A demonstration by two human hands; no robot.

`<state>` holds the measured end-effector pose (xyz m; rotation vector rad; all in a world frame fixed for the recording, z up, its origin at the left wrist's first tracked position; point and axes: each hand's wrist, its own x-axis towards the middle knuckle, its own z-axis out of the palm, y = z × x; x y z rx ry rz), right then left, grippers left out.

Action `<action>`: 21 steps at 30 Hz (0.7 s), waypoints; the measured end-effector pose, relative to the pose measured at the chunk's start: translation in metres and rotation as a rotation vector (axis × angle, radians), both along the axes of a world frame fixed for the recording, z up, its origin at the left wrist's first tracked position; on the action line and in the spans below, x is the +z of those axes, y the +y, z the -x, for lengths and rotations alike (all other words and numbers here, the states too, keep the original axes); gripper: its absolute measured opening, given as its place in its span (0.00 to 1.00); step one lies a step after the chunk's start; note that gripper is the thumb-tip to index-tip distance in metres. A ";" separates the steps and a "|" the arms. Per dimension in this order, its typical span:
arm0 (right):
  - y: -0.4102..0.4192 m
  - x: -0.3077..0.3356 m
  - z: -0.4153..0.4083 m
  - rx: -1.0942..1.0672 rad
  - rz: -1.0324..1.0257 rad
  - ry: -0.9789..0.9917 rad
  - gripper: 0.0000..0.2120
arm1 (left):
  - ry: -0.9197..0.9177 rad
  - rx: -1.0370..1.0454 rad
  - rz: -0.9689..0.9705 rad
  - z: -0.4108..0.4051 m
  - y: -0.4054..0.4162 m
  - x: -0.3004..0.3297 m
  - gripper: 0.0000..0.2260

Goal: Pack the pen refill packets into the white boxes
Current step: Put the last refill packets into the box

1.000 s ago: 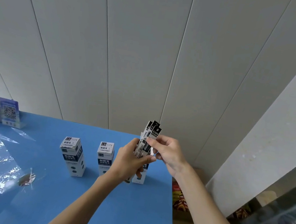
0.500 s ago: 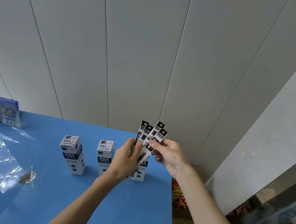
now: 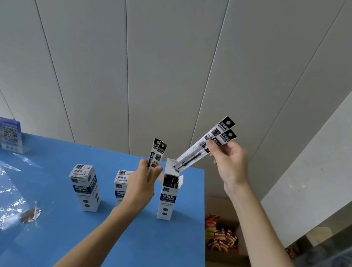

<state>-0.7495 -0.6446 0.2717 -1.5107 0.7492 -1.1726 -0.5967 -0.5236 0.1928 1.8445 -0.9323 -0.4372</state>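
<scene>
Head view, contents as seen. Pen refill packets, right-hand pair (image 3: 207,146): two long narrow sleeves, black header cards, pinched between thumb and fingers of the right hand (image 3: 229,164), tilted with lower ends at the mouth of the open white box (image 3: 167,194). Open white box: upright on the blue table (image 3: 158,251) near its right edge, top flaps raised, dark refills visible inside. Pen refill packets, left-hand pair (image 3: 156,154): two sleeves held upright, gripped by the closed fingers of the left hand (image 3: 142,184), just left of the open box. Closed white boxes: one (image 3: 85,187) standing well left, one (image 3: 122,184) partly hidden behind the left hand. QR-code stand (image 3: 10,134) at the table's far left corner. Red snack packets (image 3: 220,238) in a carton below the table's right edge. Grey panelled wall (image 3: 157,55) behind.
</scene>
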 end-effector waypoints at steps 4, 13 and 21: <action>0.000 -0.012 -0.005 0.063 0.113 0.140 0.03 | -0.013 0.056 -0.078 0.002 -0.006 -0.004 0.14; 0.000 -0.032 -0.015 0.131 0.157 0.249 0.14 | 0.066 0.104 -0.092 0.003 -0.012 -0.011 0.10; -0.003 -0.060 -0.029 0.182 0.184 0.461 0.02 | 0.087 0.101 -0.062 0.002 -0.016 -0.019 0.08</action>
